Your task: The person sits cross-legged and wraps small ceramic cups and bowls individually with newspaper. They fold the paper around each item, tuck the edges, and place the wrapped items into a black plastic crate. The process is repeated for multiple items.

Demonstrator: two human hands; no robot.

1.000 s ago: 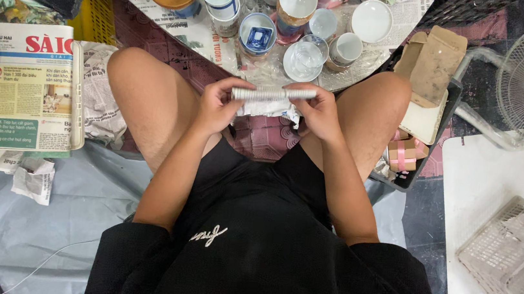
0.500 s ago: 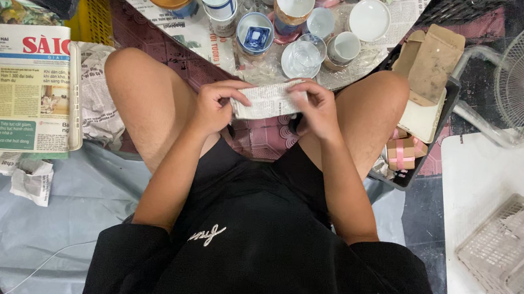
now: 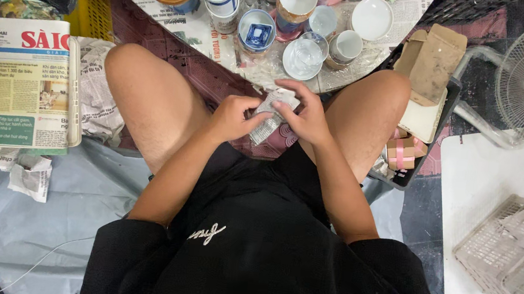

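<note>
Gripping a newspaper-wrapped bundle (image 3: 272,112), both hands (image 3: 274,119) meet beside pink-taped boxes (image 3: 405,152).

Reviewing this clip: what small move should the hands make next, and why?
Probably fold the loose lower flap in: the left hand and right hand pinch a newspaper-wrapped bundle between the knees, and its paper tail hangs unwrapped below.

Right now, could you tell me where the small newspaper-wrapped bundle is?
In the head view, the newspaper-wrapped bundle sits centre frame between the knees, held by the left hand and right hand, just below the clear glass cup.
</note>
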